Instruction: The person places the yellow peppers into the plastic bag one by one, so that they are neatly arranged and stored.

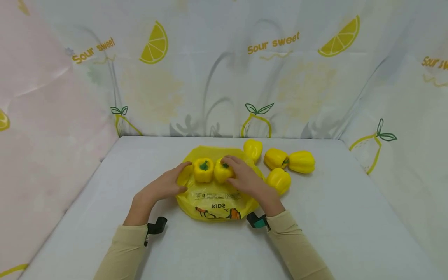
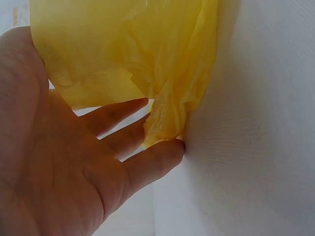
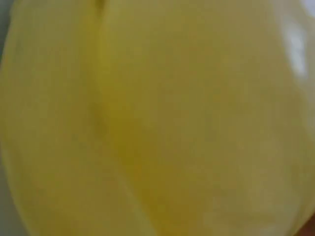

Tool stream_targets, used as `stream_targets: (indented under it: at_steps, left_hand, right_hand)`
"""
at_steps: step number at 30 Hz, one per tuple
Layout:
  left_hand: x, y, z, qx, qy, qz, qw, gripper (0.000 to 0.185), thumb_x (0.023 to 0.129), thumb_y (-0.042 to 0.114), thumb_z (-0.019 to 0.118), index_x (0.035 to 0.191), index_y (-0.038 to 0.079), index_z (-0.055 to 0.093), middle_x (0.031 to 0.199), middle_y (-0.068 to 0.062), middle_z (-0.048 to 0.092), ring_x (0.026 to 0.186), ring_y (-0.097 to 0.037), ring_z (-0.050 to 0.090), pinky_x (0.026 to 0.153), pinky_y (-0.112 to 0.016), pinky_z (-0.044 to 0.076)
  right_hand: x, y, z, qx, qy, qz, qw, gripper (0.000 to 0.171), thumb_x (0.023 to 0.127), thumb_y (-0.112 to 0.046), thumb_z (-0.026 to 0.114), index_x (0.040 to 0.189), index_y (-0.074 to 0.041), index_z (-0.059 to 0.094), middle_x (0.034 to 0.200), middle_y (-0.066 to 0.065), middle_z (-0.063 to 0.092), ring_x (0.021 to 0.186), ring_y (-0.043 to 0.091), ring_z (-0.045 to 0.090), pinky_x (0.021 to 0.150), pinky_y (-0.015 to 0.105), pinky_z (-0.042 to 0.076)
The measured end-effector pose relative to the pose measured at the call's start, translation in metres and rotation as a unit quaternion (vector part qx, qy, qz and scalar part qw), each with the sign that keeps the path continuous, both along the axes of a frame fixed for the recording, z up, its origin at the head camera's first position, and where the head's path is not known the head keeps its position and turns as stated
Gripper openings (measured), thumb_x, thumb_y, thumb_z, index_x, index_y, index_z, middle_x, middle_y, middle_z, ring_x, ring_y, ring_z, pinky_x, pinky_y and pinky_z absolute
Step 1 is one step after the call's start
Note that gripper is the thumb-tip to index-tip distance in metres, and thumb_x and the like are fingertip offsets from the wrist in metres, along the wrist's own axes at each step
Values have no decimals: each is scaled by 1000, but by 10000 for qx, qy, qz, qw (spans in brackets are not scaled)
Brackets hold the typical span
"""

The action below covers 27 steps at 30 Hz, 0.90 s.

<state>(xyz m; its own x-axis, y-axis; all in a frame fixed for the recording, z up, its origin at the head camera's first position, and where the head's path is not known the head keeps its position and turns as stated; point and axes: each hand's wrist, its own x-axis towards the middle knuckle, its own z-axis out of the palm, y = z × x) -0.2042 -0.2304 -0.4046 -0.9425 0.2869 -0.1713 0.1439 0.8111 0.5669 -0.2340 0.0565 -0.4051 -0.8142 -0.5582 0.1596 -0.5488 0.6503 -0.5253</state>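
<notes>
A yellow plastic bag (image 1: 210, 208) with printing lies spread on the white table. Two yellow bell peppers with green stems sit on it side by side. My right hand (image 1: 246, 179) grips the right bell pepper (image 1: 220, 175) with fingers over its top and thumb at its near side. Beside the left bell pepper (image 1: 203, 175), my left hand (image 1: 164, 184) is at the bag's left edge with fingers spread. In the left wrist view the fingers (image 2: 147, 164) touch the bag's crumpled edge (image 2: 167, 110). Blurred yellow fills nearly all of the right wrist view.
To the right of the bag lie more yellow bell peppers: one at the back (image 1: 253, 149), a pair (image 1: 275, 158) nearly end to end, and one by the right forearm (image 1: 279, 181). A lemon-print cloth (image 1: 224, 77) hangs behind the white table (image 1: 210, 249).
</notes>
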Motion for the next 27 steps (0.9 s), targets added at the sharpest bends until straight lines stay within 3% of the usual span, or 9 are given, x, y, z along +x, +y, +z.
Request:
stream_targets:
  at_steps: [9,15,22,27]
  left_hand:
    - [-1,2,0,20,-41,39,10000,83,87,17,62,158,19,20,162,-16,30,149,-39,29,120,-60,25]
    - [-1,3,0,24,-44,38,10000,83,86,17,61,158,19,20,163,-14,30,150,-38,29,121,-60,25]
    - [1,2,2,17,-32,78,10000,82,86,17,60,158,21,20,162,-14,30,150,-38,29,120,-60,24]
    - [1,2,3,23,-56,85,9999,83,86,17,60,158,20,20,163,-14,29,150,-38,28,121,-61,24]
  right_hand:
    - [-3,1,-6,-88,-73,-152,9998,70,93,-19,69,153,-24,34,160,2,34,143,23,41,116,43,40]
    - [-4,9,3,-299,-255,-208,9990,86,89,-27,74,157,-32,23,162,-1,29,148,24,35,119,47,35]
    - [-6,18,16,-463,-270,-288,9981,83,90,-32,73,157,-33,24,163,-1,29,150,26,31,119,52,33]
    - [-8,34,28,-692,-293,-581,9955,78,91,-32,71,156,-35,26,164,-2,28,151,27,27,119,55,31]
